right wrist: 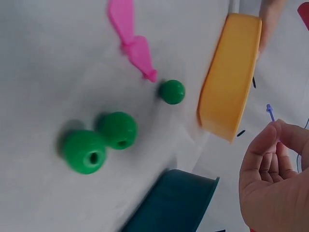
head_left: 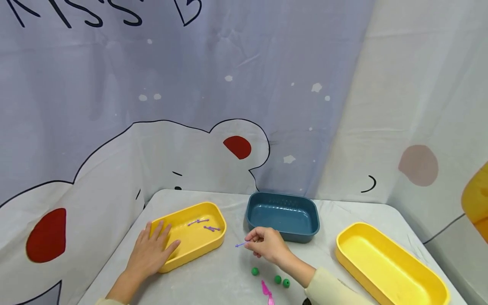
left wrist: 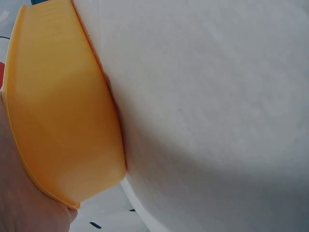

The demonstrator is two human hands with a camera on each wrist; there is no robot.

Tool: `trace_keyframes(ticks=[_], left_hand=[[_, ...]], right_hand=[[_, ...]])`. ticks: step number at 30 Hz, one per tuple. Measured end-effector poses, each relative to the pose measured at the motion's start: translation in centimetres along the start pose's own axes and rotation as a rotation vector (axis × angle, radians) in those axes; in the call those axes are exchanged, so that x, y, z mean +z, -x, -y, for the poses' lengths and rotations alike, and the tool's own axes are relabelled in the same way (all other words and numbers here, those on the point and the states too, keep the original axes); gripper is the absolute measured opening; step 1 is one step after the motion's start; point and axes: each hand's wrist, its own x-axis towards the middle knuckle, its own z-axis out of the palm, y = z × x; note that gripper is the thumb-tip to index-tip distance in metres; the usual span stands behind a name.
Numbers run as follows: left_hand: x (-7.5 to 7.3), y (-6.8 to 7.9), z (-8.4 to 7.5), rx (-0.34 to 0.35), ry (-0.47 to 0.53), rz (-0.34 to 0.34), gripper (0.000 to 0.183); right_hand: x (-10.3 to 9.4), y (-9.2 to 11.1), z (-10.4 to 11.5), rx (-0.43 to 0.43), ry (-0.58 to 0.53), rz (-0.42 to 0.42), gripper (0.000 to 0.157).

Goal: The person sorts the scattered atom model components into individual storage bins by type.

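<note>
Between thumb and forefinger, my right hand (head_left: 268,245) pinches a small purple stick with a knobbed end (head_left: 241,244), held in front of the blue tray. The stick (right wrist: 270,112) pokes out past the fingertips in the right wrist view. My left hand (head_left: 150,250) lies with fingers spread over the near left end of a yellow tray (head_left: 196,251), its palm at the rim. Several similar purple sticks (head_left: 211,228) lie inside that tray. From the left wrist, the tray's outer wall (left wrist: 63,106) shows with part of the hand (left wrist: 29,193) against its rim.
A dark blue tray (head_left: 282,236) stands at the back middle, and another yellow tray (head_left: 392,264) at the right. Green beads (head_left: 255,271) and pink pieces (head_left: 265,288) lie on the white table near the right forearm. A printed cloth (head_left: 183,84) hangs behind the table.
</note>
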Motion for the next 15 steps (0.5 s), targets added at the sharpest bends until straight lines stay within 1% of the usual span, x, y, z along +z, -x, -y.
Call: trace_keyframes(ticks=[8,15], left_hand=[[0.0,0.2,0.0,-0.005,-0.002,0.003,0.081],[0.0,0.0,0.0,-0.003,-0.005,-0.002,0.081]], right_hand=[[1.2,-1.8,1.2,0.005,0.015,0.008,0.008],[2.2,-3.2,2.0,0.033,-0.018,-0.006,0.009]])
